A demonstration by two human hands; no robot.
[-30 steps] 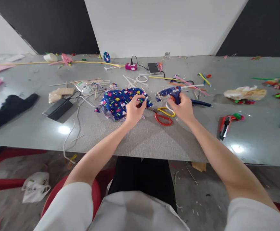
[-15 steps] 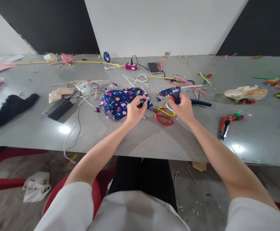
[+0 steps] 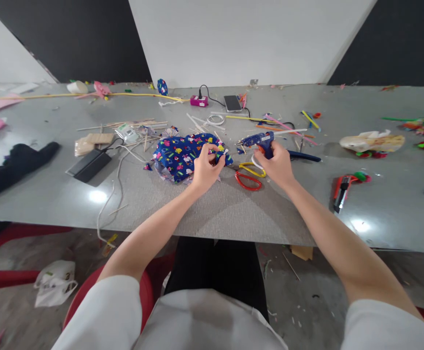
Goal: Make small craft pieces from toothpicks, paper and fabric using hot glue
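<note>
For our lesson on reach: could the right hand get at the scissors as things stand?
Probably not while the right hand holds the blue glue gun; otherwise the way looks free: the scissors lie close by, red loop uncovered.

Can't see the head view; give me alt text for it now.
The right hand holds a blue glue gun pointed toward the left hand, which pinches a small piece of blue patterned fabric. Red-and-yellow-handled scissors lie between the hands on a cluttered gray table.
</note>
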